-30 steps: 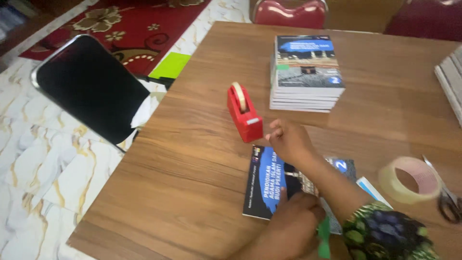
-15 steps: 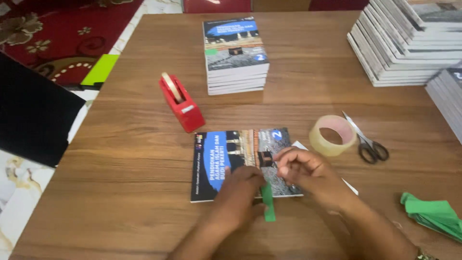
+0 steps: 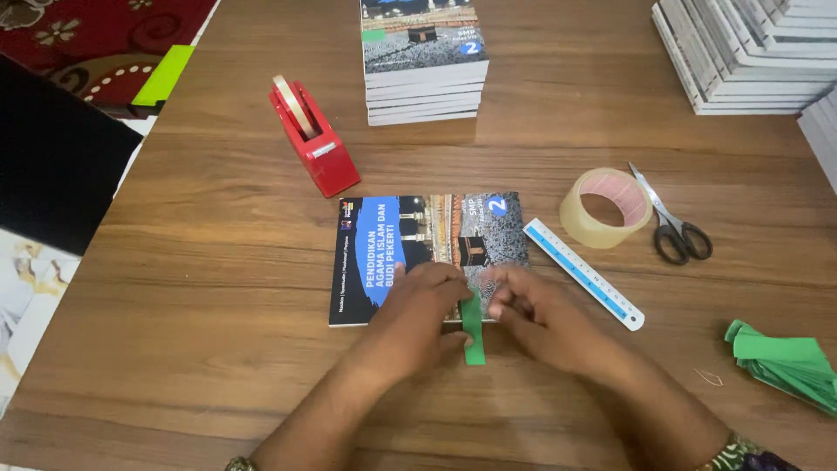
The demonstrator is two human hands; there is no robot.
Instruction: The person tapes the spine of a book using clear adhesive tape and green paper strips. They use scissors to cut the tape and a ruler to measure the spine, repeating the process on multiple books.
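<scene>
Both hands, left [image 3: 418, 305] and right [image 3: 536, 310], pinch a green strip [image 3: 472, 327] at the book [image 3: 410, 240] edge; uneven pressure could set it crooked.

A green paper strip [image 3: 473, 330] sits pinched between the left hand [image 3: 417, 316] and the right hand [image 3: 534, 311], hanging off the near edge of a book; just beyond the fingers, that book's cover [image 3: 410, 244] shows a blue label band with a small round blue badge at its far right corner; well to the right of the right hand lies a bundle of green strips [image 3: 785, 362].
</scene>
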